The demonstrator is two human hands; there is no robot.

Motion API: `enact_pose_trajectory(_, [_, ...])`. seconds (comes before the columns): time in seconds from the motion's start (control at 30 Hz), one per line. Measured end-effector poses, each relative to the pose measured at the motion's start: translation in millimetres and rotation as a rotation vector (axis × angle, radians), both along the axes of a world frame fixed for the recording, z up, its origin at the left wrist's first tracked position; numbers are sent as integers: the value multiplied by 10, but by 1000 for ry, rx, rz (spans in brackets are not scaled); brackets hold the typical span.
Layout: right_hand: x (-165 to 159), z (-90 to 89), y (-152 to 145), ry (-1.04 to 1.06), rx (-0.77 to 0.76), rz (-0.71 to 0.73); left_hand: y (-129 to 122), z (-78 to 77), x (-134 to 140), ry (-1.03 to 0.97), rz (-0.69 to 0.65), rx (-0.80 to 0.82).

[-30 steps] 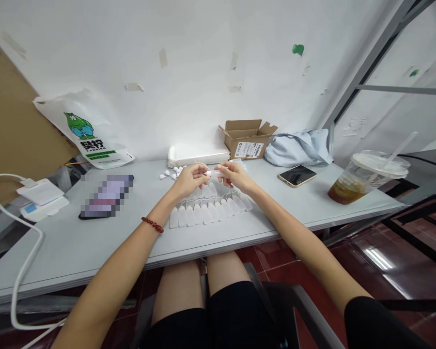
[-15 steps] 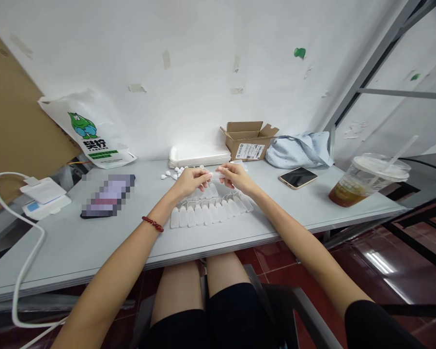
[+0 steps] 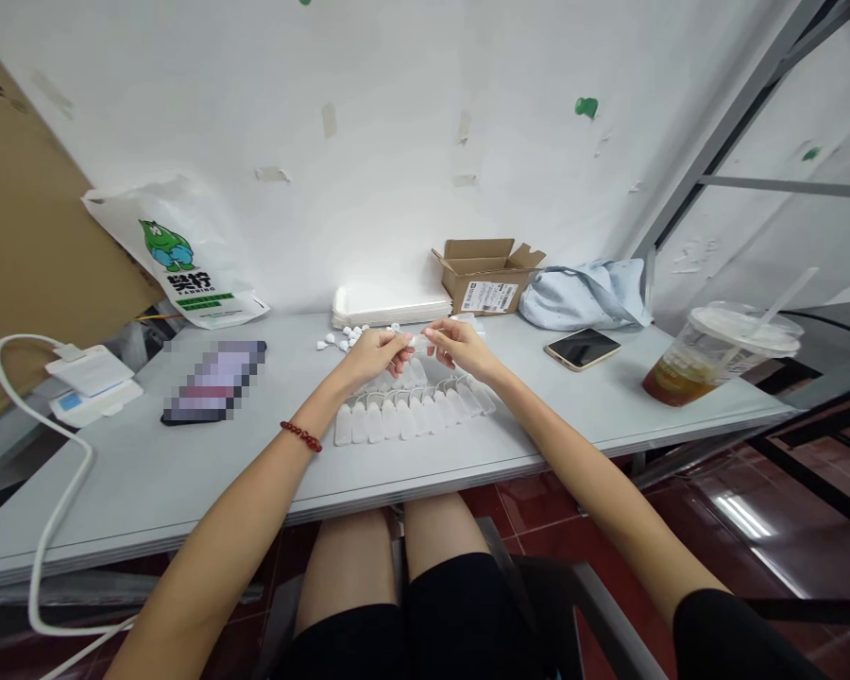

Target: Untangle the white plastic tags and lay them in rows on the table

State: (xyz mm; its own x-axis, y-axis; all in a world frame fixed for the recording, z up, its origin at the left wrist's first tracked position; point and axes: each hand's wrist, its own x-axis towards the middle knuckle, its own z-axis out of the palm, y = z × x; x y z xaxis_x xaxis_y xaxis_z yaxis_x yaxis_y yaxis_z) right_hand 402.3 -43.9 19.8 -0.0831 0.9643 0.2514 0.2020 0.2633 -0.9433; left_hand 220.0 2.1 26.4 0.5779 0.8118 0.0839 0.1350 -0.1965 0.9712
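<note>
Over the middle of the table, my left hand (image 3: 377, 357) and my right hand (image 3: 466, 346) meet with their fingertips pinched on a small translucent plastic piece (image 3: 417, 342). Its exact kind is too small to make out, and the fingers partly cover it. Just below the hands lies a row of several frosted, round-topped plastic tabs (image 3: 389, 419) with thin cords at their upper ends. More clear pieces (image 3: 415, 374) lie between the row and my hands. Behind my left hand several small white knob-like pieces (image 3: 347, 334) are scattered, partly hidden by it.
At the wall sit a white stack (image 3: 389, 307), an open cardboard box (image 3: 483, 283) and a pale cloth bag (image 3: 585, 295). To the right are a phone (image 3: 584, 348) and a drink cup (image 3: 708, 364). Leftward are a blurred-out phone (image 3: 216, 382), plastic bag (image 3: 184, 247) and cabled charger (image 3: 93, 370).
The fingertips have shifted slightly around the translucent piece, and less of it shows between them. The whole view has moved a little; objects on the table stay in place.
</note>
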Motion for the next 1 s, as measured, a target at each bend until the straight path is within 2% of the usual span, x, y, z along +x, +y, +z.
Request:
enact_pose_trajectory(0.17, [16, -11, 22, -15, 77, -63, 6, 9, 17, -32, 67, -48])
enact_pose_trajectory(0.4, [45, -17, 31, -79, 117, -109, -11, -22, 23, -56, 3, 103])
enact_pose_trajectory(0.63, [39, -17, 23, -127, 138, -130, -16, -69, 71, -91, 51, 213])
enact_pose_trajectory(0.87, [30, -18, 35, -101, 168, -157, -36, -61, 81, -13, -10, 32])
enact_pose_trajectory(1.0, [46, -27, 40, -112, 150, -124, -39, -59, 82, -2, 10, 6])
